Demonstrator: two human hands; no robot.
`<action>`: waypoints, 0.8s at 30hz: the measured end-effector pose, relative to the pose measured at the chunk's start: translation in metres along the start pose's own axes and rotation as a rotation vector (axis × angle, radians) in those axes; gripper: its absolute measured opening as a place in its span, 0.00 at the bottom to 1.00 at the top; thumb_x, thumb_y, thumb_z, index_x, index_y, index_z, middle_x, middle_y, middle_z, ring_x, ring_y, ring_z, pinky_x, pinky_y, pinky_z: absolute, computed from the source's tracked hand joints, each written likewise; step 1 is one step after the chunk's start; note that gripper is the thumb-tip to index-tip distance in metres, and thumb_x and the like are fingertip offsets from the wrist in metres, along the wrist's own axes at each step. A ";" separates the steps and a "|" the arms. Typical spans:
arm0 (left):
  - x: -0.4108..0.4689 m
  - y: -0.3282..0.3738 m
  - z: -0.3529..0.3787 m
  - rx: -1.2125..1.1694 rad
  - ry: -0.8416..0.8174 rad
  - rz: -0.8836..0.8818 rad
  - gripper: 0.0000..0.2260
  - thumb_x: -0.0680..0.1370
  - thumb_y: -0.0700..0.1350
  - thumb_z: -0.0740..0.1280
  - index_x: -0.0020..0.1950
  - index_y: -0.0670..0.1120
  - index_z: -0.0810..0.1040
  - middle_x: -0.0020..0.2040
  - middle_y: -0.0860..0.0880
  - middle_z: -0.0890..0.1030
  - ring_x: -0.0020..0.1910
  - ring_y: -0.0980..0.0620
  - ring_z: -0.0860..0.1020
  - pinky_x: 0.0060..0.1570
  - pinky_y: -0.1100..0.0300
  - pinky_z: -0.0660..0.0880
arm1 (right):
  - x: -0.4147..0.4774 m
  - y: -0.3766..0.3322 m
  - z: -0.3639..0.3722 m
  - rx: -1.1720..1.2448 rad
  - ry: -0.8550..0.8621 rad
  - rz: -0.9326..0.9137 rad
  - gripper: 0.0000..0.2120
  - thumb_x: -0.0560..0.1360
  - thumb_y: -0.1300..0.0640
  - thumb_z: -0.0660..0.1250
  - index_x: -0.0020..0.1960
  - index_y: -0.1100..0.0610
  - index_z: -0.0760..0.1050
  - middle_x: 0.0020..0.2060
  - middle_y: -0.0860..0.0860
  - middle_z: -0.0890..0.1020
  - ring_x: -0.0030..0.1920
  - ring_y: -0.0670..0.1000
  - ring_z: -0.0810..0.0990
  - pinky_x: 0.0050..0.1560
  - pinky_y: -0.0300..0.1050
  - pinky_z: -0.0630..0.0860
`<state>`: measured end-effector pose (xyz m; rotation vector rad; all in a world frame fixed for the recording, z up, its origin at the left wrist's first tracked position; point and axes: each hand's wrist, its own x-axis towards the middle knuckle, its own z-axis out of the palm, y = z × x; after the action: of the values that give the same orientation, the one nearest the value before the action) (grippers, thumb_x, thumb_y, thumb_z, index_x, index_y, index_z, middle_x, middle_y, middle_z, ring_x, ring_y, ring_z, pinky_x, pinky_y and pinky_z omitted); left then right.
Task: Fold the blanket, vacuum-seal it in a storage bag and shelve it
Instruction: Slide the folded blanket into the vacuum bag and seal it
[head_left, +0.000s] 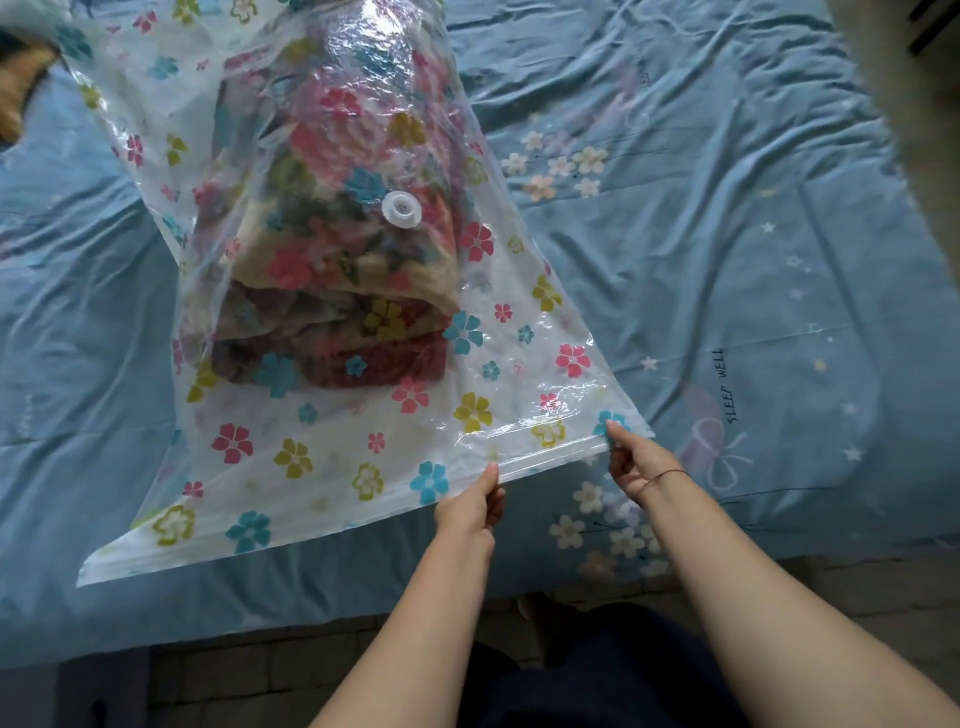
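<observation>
A clear storage bag (332, 467) printed with coloured flowers lies across the bed. Inside it sits a folded blanket (332, 249) in red, tan and floral patterns, filling the bag's middle. A white round valve (401, 208) is on the bag's top face over the blanket. The bag's zip strip (550, 457) runs along the near edge. My left hand (470, 512) pinches this strip near its middle. My right hand (636, 462) pinches the strip at its right end, close to the corner.
The bed (727, 234) is covered by a wrinkled blue sheet with flowers and stars, its front edge just before my legs. A tan object (21, 88) lies at the far left. Tiled floor (234, 675) shows below the bed edge.
</observation>
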<state>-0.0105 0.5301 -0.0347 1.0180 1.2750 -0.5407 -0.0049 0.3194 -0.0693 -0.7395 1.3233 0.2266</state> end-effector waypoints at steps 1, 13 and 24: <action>0.000 0.000 -0.001 0.004 0.000 0.000 0.09 0.72 0.38 0.75 0.46 0.41 0.76 0.35 0.47 0.79 0.23 0.58 0.78 0.23 0.67 0.74 | 0.001 -0.002 -0.001 0.005 -0.002 0.003 0.07 0.75 0.62 0.71 0.40 0.58 0.75 0.21 0.46 0.77 0.18 0.40 0.71 0.19 0.30 0.69; -0.006 0.000 0.001 0.020 -0.004 -0.003 0.07 0.72 0.38 0.74 0.44 0.40 0.77 0.35 0.47 0.80 0.24 0.57 0.78 0.25 0.67 0.76 | 0.004 -0.018 -0.010 0.001 -0.010 0.036 0.07 0.75 0.62 0.70 0.40 0.60 0.74 0.30 0.50 0.76 0.17 0.40 0.69 0.19 0.29 0.68; -0.004 -0.002 0.003 0.016 0.005 -0.033 0.06 0.72 0.38 0.74 0.43 0.40 0.77 0.34 0.47 0.80 0.24 0.57 0.78 0.24 0.66 0.75 | -0.003 -0.024 -0.011 -0.087 -0.004 0.029 0.08 0.76 0.60 0.70 0.40 0.59 0.74 0.29 0.49 0.75 0.17 0.40 0.68 0.20 0.28 0.68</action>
<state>-0.0118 0.5259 -0.0320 1.0136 1.2960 -0.5750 -0.0014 0.2951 -0.0585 -0.7934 1.3279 0.3099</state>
